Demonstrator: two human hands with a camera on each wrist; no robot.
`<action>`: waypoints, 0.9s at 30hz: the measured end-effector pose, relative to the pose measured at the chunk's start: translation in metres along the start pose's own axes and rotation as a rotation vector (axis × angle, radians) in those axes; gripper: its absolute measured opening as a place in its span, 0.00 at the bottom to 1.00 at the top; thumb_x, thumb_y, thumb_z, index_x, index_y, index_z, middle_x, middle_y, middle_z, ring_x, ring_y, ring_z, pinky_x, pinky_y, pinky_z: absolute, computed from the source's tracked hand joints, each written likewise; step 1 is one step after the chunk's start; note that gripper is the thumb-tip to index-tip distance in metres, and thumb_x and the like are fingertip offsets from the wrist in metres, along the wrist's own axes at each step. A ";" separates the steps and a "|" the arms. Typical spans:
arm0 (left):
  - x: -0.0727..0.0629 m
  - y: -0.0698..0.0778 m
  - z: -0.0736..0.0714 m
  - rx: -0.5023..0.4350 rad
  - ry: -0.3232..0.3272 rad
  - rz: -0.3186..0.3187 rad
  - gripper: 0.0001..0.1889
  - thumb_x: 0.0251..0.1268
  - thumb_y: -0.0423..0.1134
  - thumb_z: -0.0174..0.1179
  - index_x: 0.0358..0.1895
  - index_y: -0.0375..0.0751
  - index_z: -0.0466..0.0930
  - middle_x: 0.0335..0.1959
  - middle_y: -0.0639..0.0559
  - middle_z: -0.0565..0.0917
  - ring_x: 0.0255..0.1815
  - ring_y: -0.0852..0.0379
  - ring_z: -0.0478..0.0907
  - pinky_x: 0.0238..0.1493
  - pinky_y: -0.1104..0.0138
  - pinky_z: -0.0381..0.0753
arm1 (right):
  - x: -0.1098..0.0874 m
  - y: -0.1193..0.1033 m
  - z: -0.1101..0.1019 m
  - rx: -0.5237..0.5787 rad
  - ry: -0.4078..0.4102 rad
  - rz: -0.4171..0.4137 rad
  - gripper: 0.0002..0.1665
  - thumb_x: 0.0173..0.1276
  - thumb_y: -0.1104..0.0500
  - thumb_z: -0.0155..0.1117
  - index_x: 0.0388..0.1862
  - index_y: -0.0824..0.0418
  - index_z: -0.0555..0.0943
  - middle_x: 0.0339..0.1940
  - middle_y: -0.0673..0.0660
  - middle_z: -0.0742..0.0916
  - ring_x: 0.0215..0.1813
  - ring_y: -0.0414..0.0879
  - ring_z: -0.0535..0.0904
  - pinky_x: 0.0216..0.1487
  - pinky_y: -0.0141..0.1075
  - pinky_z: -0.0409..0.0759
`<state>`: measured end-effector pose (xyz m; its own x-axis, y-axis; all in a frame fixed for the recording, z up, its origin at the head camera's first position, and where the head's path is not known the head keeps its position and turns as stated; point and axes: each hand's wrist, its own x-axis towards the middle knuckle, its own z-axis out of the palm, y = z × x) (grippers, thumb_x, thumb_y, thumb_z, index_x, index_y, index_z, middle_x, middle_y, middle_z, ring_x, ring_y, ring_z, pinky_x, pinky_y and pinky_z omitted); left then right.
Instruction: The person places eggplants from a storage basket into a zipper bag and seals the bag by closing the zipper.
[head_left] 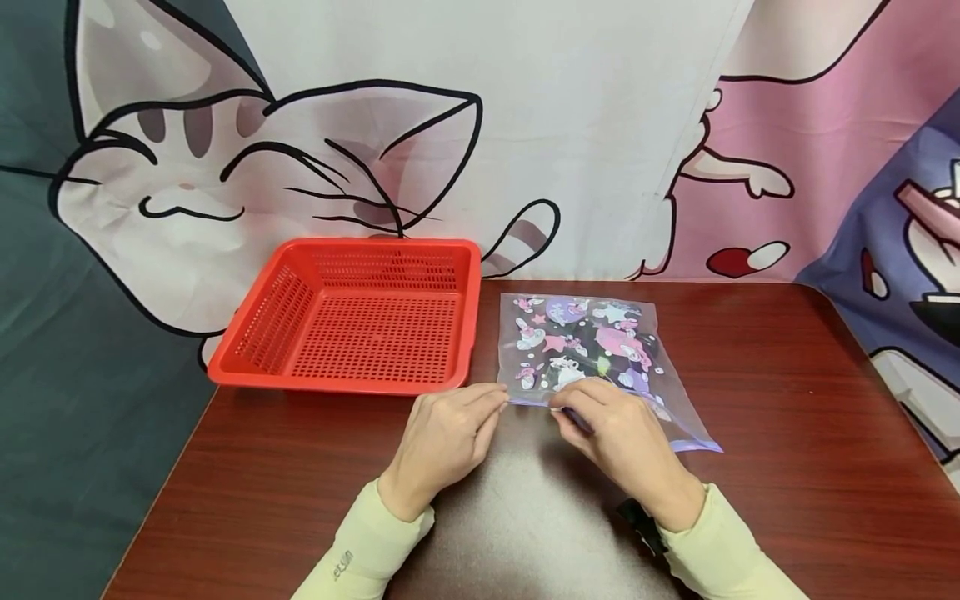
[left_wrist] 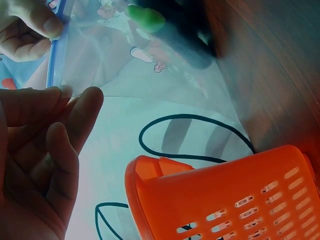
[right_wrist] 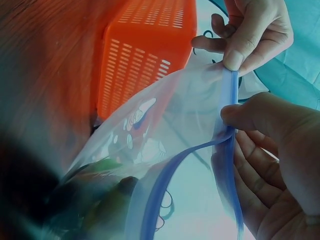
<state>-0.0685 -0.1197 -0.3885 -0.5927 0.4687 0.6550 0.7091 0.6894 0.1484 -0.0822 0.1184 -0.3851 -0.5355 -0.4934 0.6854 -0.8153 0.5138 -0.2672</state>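
A clear zip-lock bag [head_left: 540,342] printed with pink, purple and white cartoon figures lies on the table. Dark contents and a small green thing [left_wrist: 146,18] show through its plastic; their kind is unclear. My left hand [head_left: 450,429] pinches the bag's left corner at the blue-purple zip strip [right_wrist: 231,95]. Close beside it, my right hand [head_left: 622,433] pinches the same strip between thumb and fingers. In the right wrist view, the two sides of the mouth are pressed together between the hands but stand apart beyond the right thumb.
A red perforated plastic basket [head_left: 345,385] with nothing in it sits left of the bag, close to my left hand. The dark red wooden table [head_left: 795,400] extends to the right. Behind it hangs a cloth [head_left: 585,125] with cartoon drawings.
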 end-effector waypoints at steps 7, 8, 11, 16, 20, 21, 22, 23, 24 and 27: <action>0.000 -0.001 0.001 0.002 0.004 0.006 0.08 0.62 0.33 0.61 0.40 0.42 0.89 0.41 0.53 0.89 0.41 0.60 0.87 0.31 0.66 0.84 | -0.002 0.001 -0.001 -0.003 0.003 0.000 0.18 0.46 0.72 0.77 0.34 0.57 0.84 0.35 0.48 0.86 0.36 0.42 0.83 0.35 0.37 0.81; 0.000 -0.001 0.001 0.002 0.003 0.005 0.08 0.62 0.33 0.61 0.40 0.42 0.89 0.41 0.53 0.89 0.41 0.60 0.87 0.31 0.66 0.84 | -0.002 0.001 -0.001 0.000 0.002 0.002 0.18 0.46 0.72 0.77 0.35 0.57 0.84 0.36 0.48 0.86 0.36 0.42 0.83 0.35 0.37 0.81; 0.000 -0.001 0.001 0.007 0.007 0.007 0.08 0.63 0.34 0.61 0.40 0.42 0.89 0.41 0.53 0.89 0.40 0.61 0.87 0.31 0.66 0.84 | -0.003 0.002 -0.001 0.004 -0.001 0.004 0.15 0.49 0.70 0.76 0.35 0.57 0.84 0.36 0.48 0.86 0.36 0.42 0.83 0.35 0.36 0.82; 0.000 0.000 0.001 0.005 0.007 0.006 0.08 0.63 0.34 0.61 0.40 0.42 0.89 0.41 0.53 0.89 0.40 0.60 0.87 0.31 0.66 0.84 | -0.005 0.004 -0.002 0.004 -0.002 0.002 0.03 0.67 0.60 0.65 0.35 0.58 0.84 0.36 0.48 0.87 0.36 0.42 0.83 0.34 0.37 0.82; -0.001 0.000 0.001 0.002 0.009 0.004 0.08 0.63 0.34 0.61 0.39 0.42 0.89 0.41 0.53 0.89 0.40 0.60 0.87 0.31 0.66 0.84 | -0.006 0.005 -0.002 0.002 -0.004 0.004 0.12 0.74 0.55 0.57 0.35 0.58 0.85 0.36 0.49 0.87 0.36 0.42 0.83 0.33 0.38 0.82; -0.001 -0.001 0.001 0.003 0.012 0.006 0.08 0.63 0.34 0.62 0.39 0.42 0.89 0.41 0.53 0.89 0.40 0.60 0.87 0.30 0.66 0.84 | -0.006 0.005 -0.003 0.004 -0.004 0.005 0.11 0.73 0.56 0.58 0.35 0.58 0.85 0.36 0.49 0.87 0.36 0.42 0.83 0.33 0.38 0.82; -0.001 -0.001 0.001 0.002 0.013 0.004 0.08 0.62 0.34 0.62 0.39 0.42 0.89 0.41 0.53 0.89 0.40 0.60 0.87 0.30 0.66 0.83 | -0.006 0.005 -0.003 0.007 -0.003 0.004 0.10 0.72 0.57 0.59 0.35 0.58 0.85 0.36 0.49 0.87 0.35 0.43 0.83 0.33 0.38 0.82; -0.001 -0.001 0.001 0.000 0.012 0.003 0.08 0.62 0.34 0.62 0.39 0.42 0.89 0.41 0.53 0.89 0.40 0.60 0.87 0.30 0.65 0.83 | -0.007 0.006 -0.003 0.009 -0.003 0.003 0.09 0.72 0.57 0.59 0.35 0.58 0.85 0.36 0.49 0.87 0.35 0.43 0.83 0.33 0.38 0.82; -0.001 -0.001 0.001 -0.003 0.012 0.001 0.08 0.62 0.34 0.62 0.40 0.42 0.89 0.41 0.53 0.89 0.40 0.60 0.87 0.30 0.65 0.83 | -0.007 0.006 -0.003 0.011 -0.003 0.003 0.09 0.72 0.57 0.59 0.35 0.58 0.85 0.36 0.49 0.87 0.35 0.42 0.83 0.33 0.38 0.82; -0.001 -0.001 0.001 -0.008 0.011 -0.001 0.08 0.62 0.33 0.62 0.40 0.42 0.89 0.41 0.53 0.89 0.40 0.60 0.87 0.29 0.65 0.83 | -0.008 0.007 -0.004 0.017 0.004 0.003 0.12 0.74 0.55 0.58 0.35 0.58 0.85 0.36 0.49 0.87 0.35 0.42 0.83 0.32 0.37 0.81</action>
<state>-0.0691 -0.1202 -0.3896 -0.5893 0.4618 0.6630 0.7115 0.6854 0.1550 -0.0827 0.1285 -0.3894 -0.5372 -0.4893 0.6871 -0.8174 0.5030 -0.2808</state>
